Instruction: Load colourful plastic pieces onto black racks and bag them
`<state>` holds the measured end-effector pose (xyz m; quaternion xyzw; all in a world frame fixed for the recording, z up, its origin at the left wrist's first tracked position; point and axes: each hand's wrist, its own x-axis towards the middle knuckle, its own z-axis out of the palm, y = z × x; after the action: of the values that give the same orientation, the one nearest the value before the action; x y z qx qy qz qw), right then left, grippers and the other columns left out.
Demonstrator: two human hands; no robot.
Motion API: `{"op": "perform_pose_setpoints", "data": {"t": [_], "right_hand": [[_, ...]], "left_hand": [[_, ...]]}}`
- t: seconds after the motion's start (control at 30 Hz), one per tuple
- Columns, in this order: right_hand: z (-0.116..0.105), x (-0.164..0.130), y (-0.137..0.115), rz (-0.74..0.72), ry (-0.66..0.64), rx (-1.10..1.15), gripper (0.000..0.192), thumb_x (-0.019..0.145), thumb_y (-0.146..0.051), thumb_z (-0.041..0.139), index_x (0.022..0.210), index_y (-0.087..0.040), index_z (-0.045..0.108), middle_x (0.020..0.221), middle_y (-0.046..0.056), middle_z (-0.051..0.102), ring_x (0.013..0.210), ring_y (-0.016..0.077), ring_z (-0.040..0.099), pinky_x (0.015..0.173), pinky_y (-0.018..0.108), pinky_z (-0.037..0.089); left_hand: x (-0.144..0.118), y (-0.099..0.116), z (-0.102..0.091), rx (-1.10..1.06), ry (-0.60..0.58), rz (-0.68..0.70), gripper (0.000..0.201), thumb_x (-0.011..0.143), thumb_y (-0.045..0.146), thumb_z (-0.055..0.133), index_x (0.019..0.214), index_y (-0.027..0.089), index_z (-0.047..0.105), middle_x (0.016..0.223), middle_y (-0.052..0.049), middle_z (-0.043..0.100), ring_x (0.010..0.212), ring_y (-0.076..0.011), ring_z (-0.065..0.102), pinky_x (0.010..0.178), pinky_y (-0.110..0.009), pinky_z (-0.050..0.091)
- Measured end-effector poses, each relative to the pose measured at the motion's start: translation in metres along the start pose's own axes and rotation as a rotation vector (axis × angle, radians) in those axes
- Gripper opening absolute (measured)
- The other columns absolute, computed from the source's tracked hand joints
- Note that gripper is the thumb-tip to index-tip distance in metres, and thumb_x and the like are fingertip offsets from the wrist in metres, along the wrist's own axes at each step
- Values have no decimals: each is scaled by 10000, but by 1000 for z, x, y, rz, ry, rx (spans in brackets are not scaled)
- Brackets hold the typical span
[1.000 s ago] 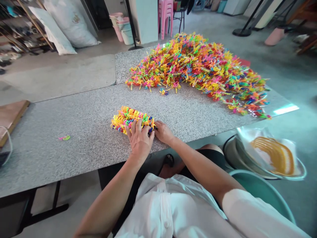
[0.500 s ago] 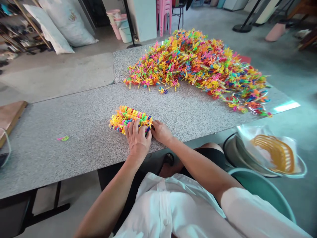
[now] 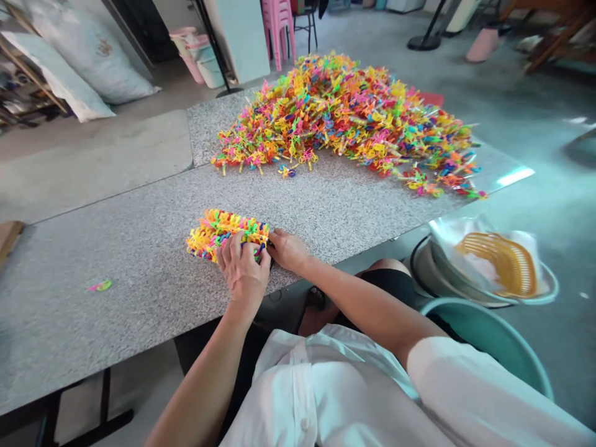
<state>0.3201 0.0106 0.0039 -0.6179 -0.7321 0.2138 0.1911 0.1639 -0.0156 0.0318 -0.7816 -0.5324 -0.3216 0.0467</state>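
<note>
A bundle of small colourful plastic pieces (image 3: pixel 209 236), packed in rows of yellow, orange, green, pink and blue, lies on the speckled grey table (image 3: pixel 153 298) near its front edge. My left hand (image 3: pixel 242 264) rests over the near side of the bundle, its fingers curled round it. At the bundle's right end is my right hand (image 3: pixel 287 248), fingers pinched together against it. What the right fingertips hold is hidden. A loose pink and green piece (image 3: pixel 100 286) lies on the table to the left.
A large heap of similar colourful pieces (image 3: pixel 344 112) covers the far part of the table. On the right, a bucket holding a yellow plastic basket (image 3: pixel 500 261) stands behind a green tub (image 3: pixel 493 329). A wooden board (image 3: pixel 9 242) shows at the left edge.
The whole view has shifted, so table things sit further left. Both hands stay at the bundle with nearly the same grip.
</note>
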Motion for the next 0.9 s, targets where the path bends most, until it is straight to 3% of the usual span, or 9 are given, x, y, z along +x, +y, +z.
{"op": "perform_pose_setpoints", "data": {"t": [0.2, 0.43, 0.63, 0.9], "right_hand": [[-1, 1, -10, 36, -42, -52, 314, 1128, -377, 466, 1246, -197, 696, 1256, 143, 703, 995, 249, 715, 822, 327, 530], [-1, 2, -9, 30, -49, -81, 305, 1124, -359, 463, 1238, -187, 689, 1249, 139, 709, 976, 250, 728, 795, 328, 540], [0, 0, -11, 48, -53, -83, 309, 1116, -339, 460, 1227, -185, 703, 1240, 147, 711, 963, 256, 721, 795, 339, 541], [0, -5, -18, 78, -53, -113, 304, 1108, -366, 475, 1246, -192, 682, 1262, 128, 704, 1004, 247, 721, 820, 321, 549]], "left_hand": [[1, 0, 0, -40, 29, 1, 47, 939, 266, 711, 972, 244, 685, 1462, -144, 657, 1424, -383, 557, 1278, -671, 325], [-2, -2, 0, -67, -46, -49, 89, 954, 266, 690, 1037, 235, 690, 1548, -161, 590, 1502, -400, 477, 1311, -705, 238], [-2, 1, -1, -22, -9, -11, 103, 938, 246, 719, 1028, 247, 668, 1504, -149, 616, 1460, -393, 512, 1281, -671, 316], [-1, 3, 0, 34, -82, -76, 105, 950, 262, 681, 1046, 225, 703, 1557, -161, 588, 1496, -394, 478, 1311, -649, 259]]}}
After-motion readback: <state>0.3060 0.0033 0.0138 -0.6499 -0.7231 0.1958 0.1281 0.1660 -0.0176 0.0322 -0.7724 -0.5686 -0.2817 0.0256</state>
